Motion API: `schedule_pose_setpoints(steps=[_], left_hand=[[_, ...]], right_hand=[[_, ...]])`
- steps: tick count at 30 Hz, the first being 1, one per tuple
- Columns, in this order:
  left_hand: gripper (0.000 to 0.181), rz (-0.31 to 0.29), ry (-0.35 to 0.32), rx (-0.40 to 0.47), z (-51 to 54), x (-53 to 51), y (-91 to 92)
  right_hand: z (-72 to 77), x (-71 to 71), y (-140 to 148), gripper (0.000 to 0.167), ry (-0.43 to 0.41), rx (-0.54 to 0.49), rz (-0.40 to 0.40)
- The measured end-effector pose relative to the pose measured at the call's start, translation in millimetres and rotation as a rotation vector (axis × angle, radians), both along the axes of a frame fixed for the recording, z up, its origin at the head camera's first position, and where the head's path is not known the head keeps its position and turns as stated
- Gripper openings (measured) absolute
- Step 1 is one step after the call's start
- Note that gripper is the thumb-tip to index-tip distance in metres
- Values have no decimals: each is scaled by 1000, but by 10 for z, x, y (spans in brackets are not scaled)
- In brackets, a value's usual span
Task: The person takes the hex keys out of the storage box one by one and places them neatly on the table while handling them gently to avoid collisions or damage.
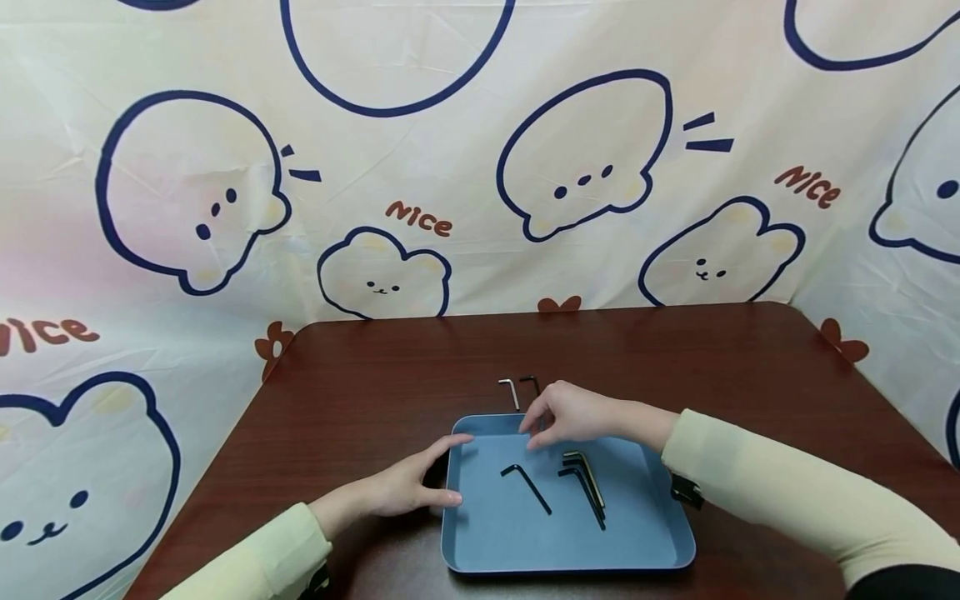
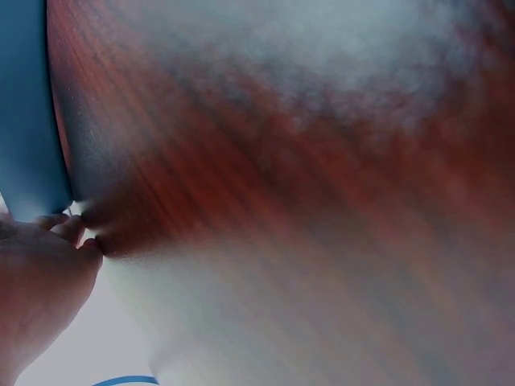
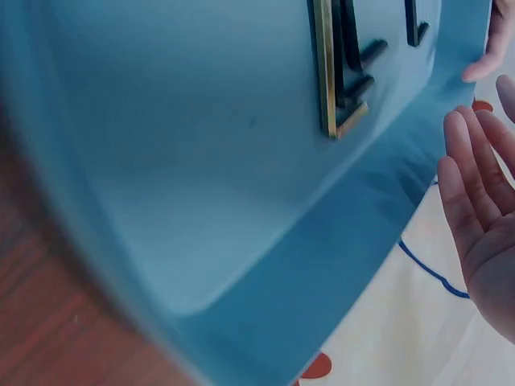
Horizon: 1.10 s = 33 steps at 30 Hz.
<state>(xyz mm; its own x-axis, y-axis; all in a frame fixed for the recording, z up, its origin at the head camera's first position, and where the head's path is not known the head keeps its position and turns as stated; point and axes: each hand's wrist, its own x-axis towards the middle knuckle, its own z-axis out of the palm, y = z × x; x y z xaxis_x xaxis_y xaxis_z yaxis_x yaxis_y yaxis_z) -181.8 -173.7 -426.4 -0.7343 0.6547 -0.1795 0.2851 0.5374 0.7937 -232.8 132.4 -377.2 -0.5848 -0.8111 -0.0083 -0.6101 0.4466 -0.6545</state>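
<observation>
With the left hand (image 1: pixel 393 487) spread, touching the tray (image 1: pixel 487 543) at its left rim, and the right hand (image 1: pixel 573 414) half-open, empty, above its far side, low sweeping could scatter hex keys (image 1: pixel 593 481) lying inside and beyond it.

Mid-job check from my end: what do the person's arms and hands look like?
The left hand and right hand show no gloves or rings. The left sleeve and right sleeve are long, plain and pale yellow-green. A small black piece sits at the left cuff and right cuff; its details are unclear.
</observation>
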Motion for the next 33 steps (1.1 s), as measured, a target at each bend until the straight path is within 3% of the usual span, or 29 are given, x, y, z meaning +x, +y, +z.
schedule_pose_setpoints(steps=[11, 33], left_hand=[[73, 0, -20, 9, 10, 4, -2], [73, 6, -23, 12, 9, -7, 5]], right_hand=[[-120, 65, -218, 20, -27, 54, 56], [-347, 105, -373, 11, -10, 56, 25]])
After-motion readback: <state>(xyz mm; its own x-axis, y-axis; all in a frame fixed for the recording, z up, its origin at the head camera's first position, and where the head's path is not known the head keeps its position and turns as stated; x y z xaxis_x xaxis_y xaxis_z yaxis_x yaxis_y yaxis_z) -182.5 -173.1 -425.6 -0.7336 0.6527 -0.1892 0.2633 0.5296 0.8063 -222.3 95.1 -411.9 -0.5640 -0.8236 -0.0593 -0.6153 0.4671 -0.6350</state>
